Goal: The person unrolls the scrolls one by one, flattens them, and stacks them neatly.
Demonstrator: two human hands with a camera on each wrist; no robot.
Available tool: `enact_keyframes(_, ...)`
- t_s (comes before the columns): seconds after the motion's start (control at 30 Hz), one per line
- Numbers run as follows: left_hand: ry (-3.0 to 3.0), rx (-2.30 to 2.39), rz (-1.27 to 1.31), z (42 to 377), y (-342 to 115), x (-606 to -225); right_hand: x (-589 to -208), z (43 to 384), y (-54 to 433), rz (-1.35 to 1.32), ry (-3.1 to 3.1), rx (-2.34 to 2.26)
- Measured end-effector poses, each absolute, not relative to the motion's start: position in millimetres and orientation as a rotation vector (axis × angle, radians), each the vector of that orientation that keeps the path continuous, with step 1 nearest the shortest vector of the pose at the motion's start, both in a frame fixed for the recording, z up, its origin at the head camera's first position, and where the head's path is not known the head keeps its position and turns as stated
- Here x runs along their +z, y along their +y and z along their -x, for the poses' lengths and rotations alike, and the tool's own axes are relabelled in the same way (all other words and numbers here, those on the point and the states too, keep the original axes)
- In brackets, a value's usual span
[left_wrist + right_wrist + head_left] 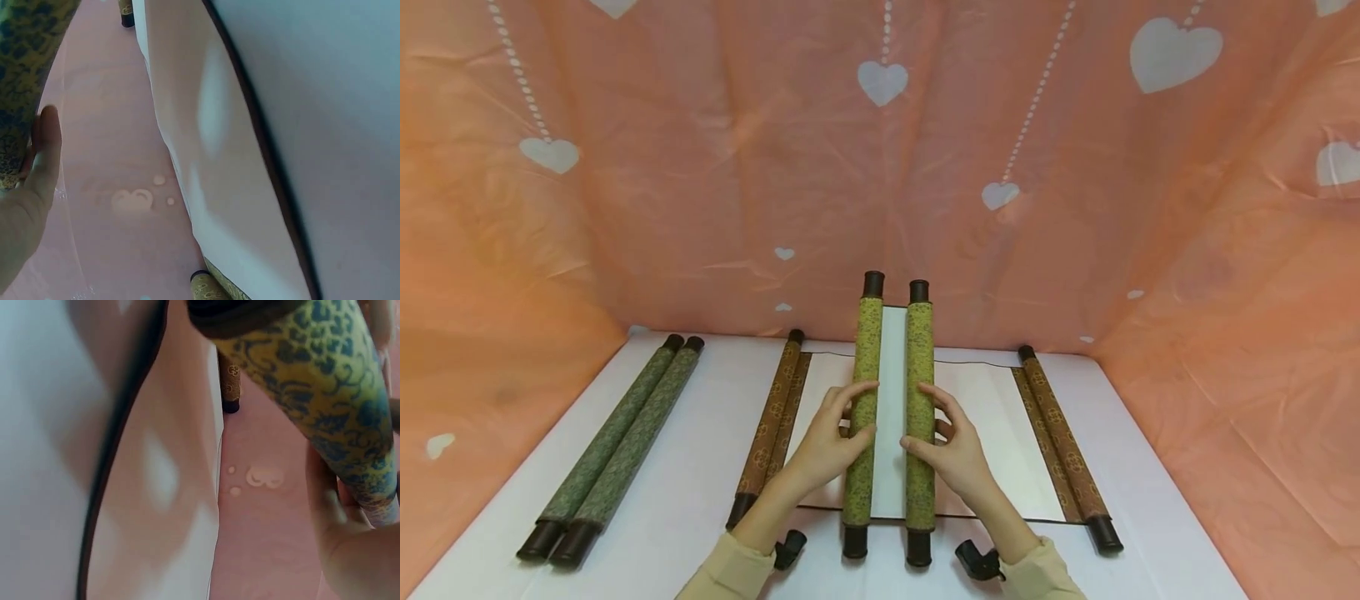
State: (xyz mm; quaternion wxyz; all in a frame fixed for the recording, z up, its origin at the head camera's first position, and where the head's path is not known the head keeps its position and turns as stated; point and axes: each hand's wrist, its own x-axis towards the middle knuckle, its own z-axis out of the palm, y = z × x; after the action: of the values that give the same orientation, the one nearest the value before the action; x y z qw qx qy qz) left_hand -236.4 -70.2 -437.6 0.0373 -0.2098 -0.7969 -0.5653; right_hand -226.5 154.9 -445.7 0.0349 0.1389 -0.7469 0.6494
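A yellow-green patterned scroll (868, 342) with dark end knobs is held upright on the page, its two rolls slightly apart and a strip of pale paper (892, 417) between them. My left hand (829, 440) grips the left roll near its middle, thumb and fingers around it. The right roll (920, 350) sits in the grip of my right hand (958, 454). Behind and under it, a brown scroll (1060, 429) lies unrolled on the table, its white sheet (988, 433) spread out. In the right wrist view the yellow roll (325, 394) shows a blue floral pattern.
A rolled green scroll (625, 446) lies slanted on the left of the white table (715, 433). The brown scroll's left roll (775, 408) stands by my left forearm. Pink curtain walls (820, 192) with white hearts enclose the back and sides.
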Motion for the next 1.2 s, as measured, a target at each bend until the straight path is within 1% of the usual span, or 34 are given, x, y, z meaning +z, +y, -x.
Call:
enact_keyframes(0.2,-2.419,-1.634,0.652,239,-70,-438,-444,225,156,-0.379,-2.313,1.846)
enact_keyframes(0.57,-2.425,-1.709,0.628,240,-82,-433,-441,228,163,-0.473,-2.251,1.872)
enact_keyframes(0.87,-2.422,-1.638,0.658,242,-88,-430,-437,228,172,-0.441,-2.322,1.860)
enact_keyframes(0.97,-2.438,-1.621,0.632,243,-90,-430,-438,229,174,-0.437,-2.321,1.850)
enact_keyframes(1.2,-2.417,-1.567,0.632,245,-90,-431,-438,231,174,-0.382,-2.318,1.923)
